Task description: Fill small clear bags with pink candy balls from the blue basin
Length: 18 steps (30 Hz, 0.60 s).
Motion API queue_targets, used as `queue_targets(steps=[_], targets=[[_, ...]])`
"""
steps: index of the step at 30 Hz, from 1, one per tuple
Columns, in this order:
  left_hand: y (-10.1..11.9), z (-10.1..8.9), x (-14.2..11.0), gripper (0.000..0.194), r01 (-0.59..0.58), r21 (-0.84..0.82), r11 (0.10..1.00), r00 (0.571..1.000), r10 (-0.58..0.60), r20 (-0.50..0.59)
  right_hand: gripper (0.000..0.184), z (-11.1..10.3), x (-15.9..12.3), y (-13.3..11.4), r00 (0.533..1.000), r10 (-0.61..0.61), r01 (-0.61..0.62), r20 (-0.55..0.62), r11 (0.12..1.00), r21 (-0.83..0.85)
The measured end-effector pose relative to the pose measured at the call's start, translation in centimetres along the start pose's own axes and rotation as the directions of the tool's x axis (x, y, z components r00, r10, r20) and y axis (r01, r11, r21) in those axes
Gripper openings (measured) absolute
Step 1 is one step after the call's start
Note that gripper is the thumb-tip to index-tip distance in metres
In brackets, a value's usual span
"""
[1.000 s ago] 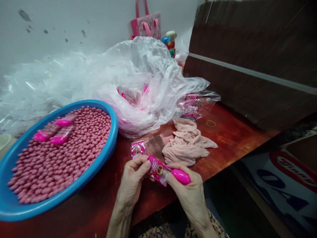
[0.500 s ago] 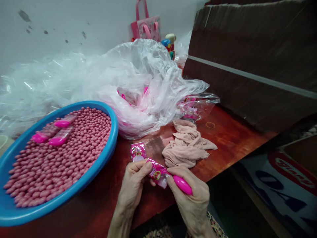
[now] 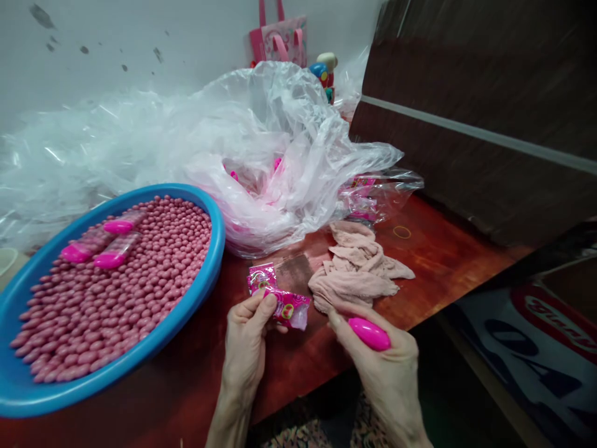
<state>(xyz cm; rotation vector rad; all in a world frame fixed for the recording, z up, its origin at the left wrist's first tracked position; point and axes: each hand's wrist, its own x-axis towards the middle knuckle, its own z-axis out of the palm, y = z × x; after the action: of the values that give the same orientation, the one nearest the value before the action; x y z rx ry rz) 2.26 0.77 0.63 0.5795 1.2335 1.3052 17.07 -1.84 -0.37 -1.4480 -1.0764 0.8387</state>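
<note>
My left hand (image 3: 248, 333) pinches a shiny pink printed plastic wrapper (image 3: 290, 310) between thumb and fingers. Its free end points right, and another printed piece (image 3: 261, 275) shows beyond the fingers. A gap separates the wrapper from my right hand (image 3: 389, 361), which is closed around an object with a bright pink oval cap (image 3: 370, 333); the fingers hide the rest of it. To the left, a blue basin (image 3: 215, 249) holds many pink candy-like balls (image 3: 153, 280). Lying on the balls are several clear tubes with pink caps (image 3: 112, 257).
A crumpled beige cloth (image 3: 359, 270) lies on the red-brown table (image 3: 448, 249) beyond my right hand. Behind it are a large clear plastic bag (image 3: 289, 205), pink packets (image 3: 364, 208) and a rubber band (image 3: 402, 232). A strapped brown stack (image 3: 480, 81) stands at right.
My right hand has moved right, away from the wrapper, with the pink-capped object still in it. The wrapper stays in my left hand, its right end now free. The view has shifted slightly.
</note>
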Motion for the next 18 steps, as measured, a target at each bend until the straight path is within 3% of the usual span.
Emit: queue_targets(steps=[3,5,11,15,18], targets=[[-0.1,0.2,0.0,0.019,-0.018,0.015,1.0,1.0,0.018,0.002,0.016,0.7,0.0,-0.7,0.981,0.059,-0.077,0.184,0.993,0.088],[-0.2,0.3,-0.1,0.019,-0.023,0.023,0.999,0.999,0.023,0.023,0.014,1.3,-0.1,-1.0,0.971,0.044,-0.068,0.233,0.993,0.098],[-0.4,0.2,-0.1,0.019,0.006,-0.024,1.0,1.0,-0.006,0.03,0.014,2.0,-0.7,-0.9,0.98,-0.085,0.084,0.179,0.996,0.014],[-0.3,0.0,0.1,0.021,0.052,-0.091,0.994,0.999,-0.051,0.02,0.018,2.0,-1.1,-1.1,0.947,-0.196,0.2,0.256,0.98,0.01],[-0.2,-0.1,0.2,0.022,0.084,-0.113,0.99,0.996,-0.081,0.026,0.021,2.1,-1.2,-1.1,0.933,-0.213,0.217,0.291,0.976,0.017]])
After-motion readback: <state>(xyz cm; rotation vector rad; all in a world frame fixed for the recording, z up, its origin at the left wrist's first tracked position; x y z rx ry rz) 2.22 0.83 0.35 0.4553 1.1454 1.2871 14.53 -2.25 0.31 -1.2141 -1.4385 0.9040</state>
